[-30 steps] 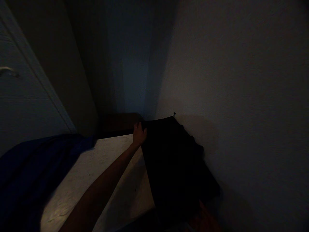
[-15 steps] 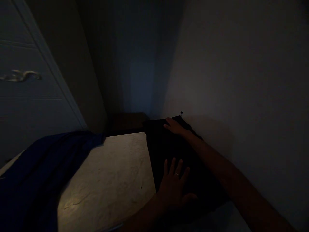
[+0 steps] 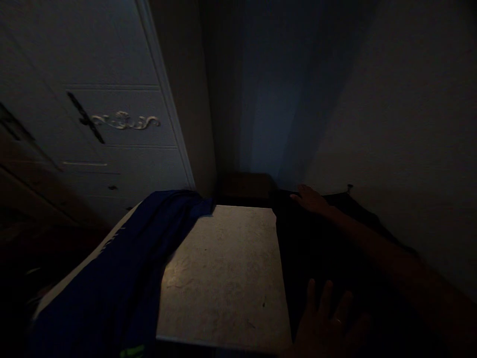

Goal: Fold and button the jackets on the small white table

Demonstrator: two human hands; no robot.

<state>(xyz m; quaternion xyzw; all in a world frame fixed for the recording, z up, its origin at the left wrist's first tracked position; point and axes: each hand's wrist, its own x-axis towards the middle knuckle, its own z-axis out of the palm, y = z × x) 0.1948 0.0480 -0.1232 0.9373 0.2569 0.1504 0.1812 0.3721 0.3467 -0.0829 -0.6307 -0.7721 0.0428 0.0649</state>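
A black cloth point(image 3: 309, 243) covers the right part of a pale, worn board-like surface point(image 3: 227, 278); its folds are lost in the dark. My left hand point(image 3: 326, 320), with a ring on one finger, rests on the near part of this cloth, fingers spread. Farther off, my right hand point(image 3: 313, 200) lies flat near the cloth's back edge, its arm reaching in from the right. A small dark cord end or toggle point(image 3: 349, 188) sticks up at the cloth's far right corner.
A dark blue garment point(image 3: 126, 263) is draped over the surface's left side. Behind it stands a white wardrobe point(image 3: 137, 164) with scroll ornament and a dark handle. A brown box-like piece point(image 3: 244, 185) sits in the back corner. A wall point(image 3: 410, 124) rises close on the right.
The view has swung left, so more wardrobe and blue garment show and everything sits farther right. Both hands stay on the black cloth; the right hand appears slightly left along its back edge.
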